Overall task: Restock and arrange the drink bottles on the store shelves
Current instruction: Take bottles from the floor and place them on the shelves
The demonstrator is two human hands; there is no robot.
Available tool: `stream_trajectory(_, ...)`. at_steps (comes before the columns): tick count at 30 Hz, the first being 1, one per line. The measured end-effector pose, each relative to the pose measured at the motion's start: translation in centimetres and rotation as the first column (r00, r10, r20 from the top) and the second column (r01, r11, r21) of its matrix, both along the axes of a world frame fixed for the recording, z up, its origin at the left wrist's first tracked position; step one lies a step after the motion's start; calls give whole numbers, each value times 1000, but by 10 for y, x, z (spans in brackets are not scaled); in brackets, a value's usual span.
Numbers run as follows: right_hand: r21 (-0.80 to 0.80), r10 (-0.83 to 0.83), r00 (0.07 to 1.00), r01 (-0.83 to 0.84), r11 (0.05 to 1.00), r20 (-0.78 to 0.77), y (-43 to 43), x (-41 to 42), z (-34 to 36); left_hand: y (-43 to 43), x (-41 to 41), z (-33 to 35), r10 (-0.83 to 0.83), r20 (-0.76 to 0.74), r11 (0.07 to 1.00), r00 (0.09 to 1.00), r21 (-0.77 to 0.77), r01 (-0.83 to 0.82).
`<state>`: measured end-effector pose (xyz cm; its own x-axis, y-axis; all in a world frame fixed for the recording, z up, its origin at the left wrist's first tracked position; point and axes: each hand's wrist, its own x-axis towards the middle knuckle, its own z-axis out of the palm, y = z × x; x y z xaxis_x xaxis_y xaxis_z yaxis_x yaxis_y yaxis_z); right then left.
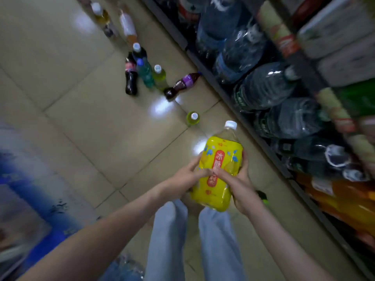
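On my feed, both hands were wrapped around the big yellow-labelled bottle (pixel 218 169), which was held off the tiled floor (pixel 81 118) above the person's pale-blue trouser legs (pixel 168 240). The left hand (pixel 186 177) gripped it from the left, with its fingers laid across the front of the label. The right hand (pixel 241 183) clasped the other flank, its thumb over the label's red panel and the rest of its fingers out of my sight behind the bottle. The bottle's white cap (pixel 230 125) pointed away from the hands, tilted toward the shelf (pixel 239 110) that ran along the right-hand side. Just beyond the cap a small yellow-green bottle (pixel 193 118) stood alone on the floor. Farther out from the hands a purple-labelled bottle (pixel 182 85) lay on its side, and to its left a cola bottle (pixel 130 78), a teal bottle (pixel 145 73) and another yellow-green one (pixel 159 77) stood close together, with more bottles blurred beyond them. On the shelf's lowest level, to the right of the right hand and beyond it, I saw large water jugs (pixel 263 88) packed side by side. Orange bottles (pixel 345 199) sat nearer, level with the right forearm. The shelves above were too smeared for me to read.
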<state>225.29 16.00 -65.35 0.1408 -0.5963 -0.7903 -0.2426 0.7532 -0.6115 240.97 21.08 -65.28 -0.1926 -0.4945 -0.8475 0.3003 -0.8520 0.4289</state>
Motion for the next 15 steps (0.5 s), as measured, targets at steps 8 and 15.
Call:
stream_trajectory(8,-70,30,979,-17,997,199,-5,18,209,-8,32,205,-99,98,933,990,-336,127)
stream_trajectory(15,-113,-103,985,119,986,139,13,6,311,-12,0,317,-249,730,716,636,-304,629)
